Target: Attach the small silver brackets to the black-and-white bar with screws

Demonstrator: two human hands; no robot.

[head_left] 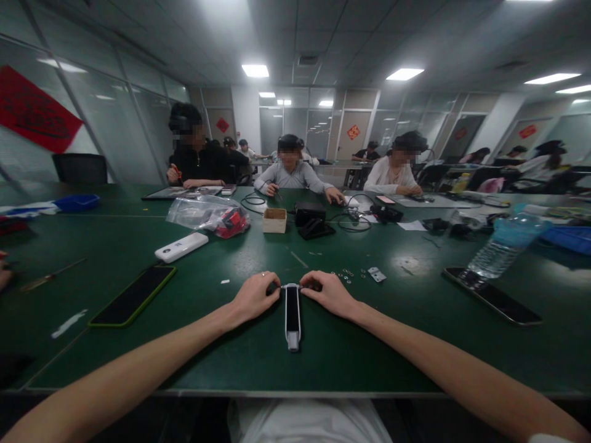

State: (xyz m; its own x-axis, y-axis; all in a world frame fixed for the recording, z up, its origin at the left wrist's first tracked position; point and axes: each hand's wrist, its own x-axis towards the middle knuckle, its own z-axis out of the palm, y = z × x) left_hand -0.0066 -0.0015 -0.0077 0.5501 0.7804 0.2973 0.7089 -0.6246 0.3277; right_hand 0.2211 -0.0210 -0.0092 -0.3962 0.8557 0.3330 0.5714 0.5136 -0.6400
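Note:
A slim white-framed device (292, 314) with a long black face lies on the green table in front of me, its light grey end toward me. At the left of its far end, my left hand (255, 295) is closed in a pinch on a small dark piece (272, 287). On the opposite side, my right hand (330, 292) pinches another small dark piece (313, 285). Both pieces sit close beside the device's far end; their exact kind is too small and partly hidden. Past my right hand lie several small rings (347, 274) and a small metal plate (377, 274).
A green-edged phone (133, 296) and a white handheld device (181, 247) lie left. A plastic bag (207, 214), a small box (274, 220) and a black device (310, 215) are ahead. At right, a water bottle (501, 249) stands by another phone (492, 295). Several people sit opposite.

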